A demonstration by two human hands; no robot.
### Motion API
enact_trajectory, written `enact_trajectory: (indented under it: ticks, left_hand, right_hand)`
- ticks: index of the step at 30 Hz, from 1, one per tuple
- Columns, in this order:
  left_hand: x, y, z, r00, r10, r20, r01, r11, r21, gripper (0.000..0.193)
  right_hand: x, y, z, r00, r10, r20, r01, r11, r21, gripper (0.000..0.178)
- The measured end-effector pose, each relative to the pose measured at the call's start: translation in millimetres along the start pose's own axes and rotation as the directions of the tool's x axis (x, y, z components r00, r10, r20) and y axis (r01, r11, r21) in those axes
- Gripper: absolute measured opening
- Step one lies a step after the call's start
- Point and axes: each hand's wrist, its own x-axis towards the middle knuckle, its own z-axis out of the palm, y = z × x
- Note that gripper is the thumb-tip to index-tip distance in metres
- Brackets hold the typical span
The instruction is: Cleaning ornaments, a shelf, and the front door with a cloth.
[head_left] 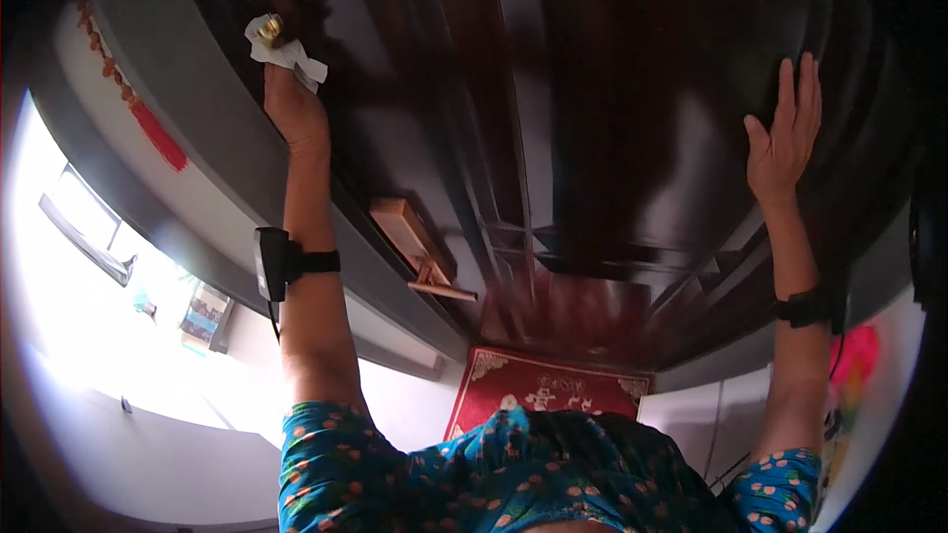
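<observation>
A dark, glossy brown door (602, 118) stands before me, its lower part reddish where it reflects the mat. My left hand (296, 109) is raised at the door's left side and grips a crumpled white cloth (286, 54), thin like a wipe. The cloth lies around a small brass-coloured fitting (270, 31) on the door. Farther right, my right hand (785, 143) is up against the door surface with its fingers straight and thumb apart, holding nothing. Below my left hand, a copper-coloured lever handle (441, 288) sticks out from its long plate (405, 227).
A grey door frame (212, 89) runs along the left. Beside it a beaded hanging with a red tassel (158, 135) is on the wall. A bright window (94, 207) is at far left. The red patterned mat (543, 380) lies on the floor below.
</observation>
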Motion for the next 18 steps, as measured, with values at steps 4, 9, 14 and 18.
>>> enact_trajectory:
  ticks: [4, 9, 14, 18]
  left_hand:
    - [-50, 1, 15, 0.998, 0.049, -0.042, -0.036, 0.963, 0.269, 0.036]
    - [-98, 29, 41, 0.992, 0.064, -0.109, -0.039, 0.975, 0.221, 0.049]
    - [-139, 76, 58, 0.968, 0.092, 0.231, -0.199, 0.847, 0.493, 0.057]
    - [-146, 68, 48, 0.929, -0.046, 0.366, -0.152, 0.857, 0.493, 0.059]
  right_hand:
    - [0, 8, 4, 0.998, -0.066, -0.023, 0.067, 0.997, 0.025, 0.058]
    - [1, 5, 4, 0.997, -0.063, -0.049, 0.064, 0.998, 0.007, 0.059]
    - [-2, 8, 0, 0.997, -0.068, -0.036, 0.069, 0.997, 0.024, 0.059]
    - [0, 10, 0, 0.995, -0.089, -0.054, 0.091, 0.995, 0.045, 0.058]
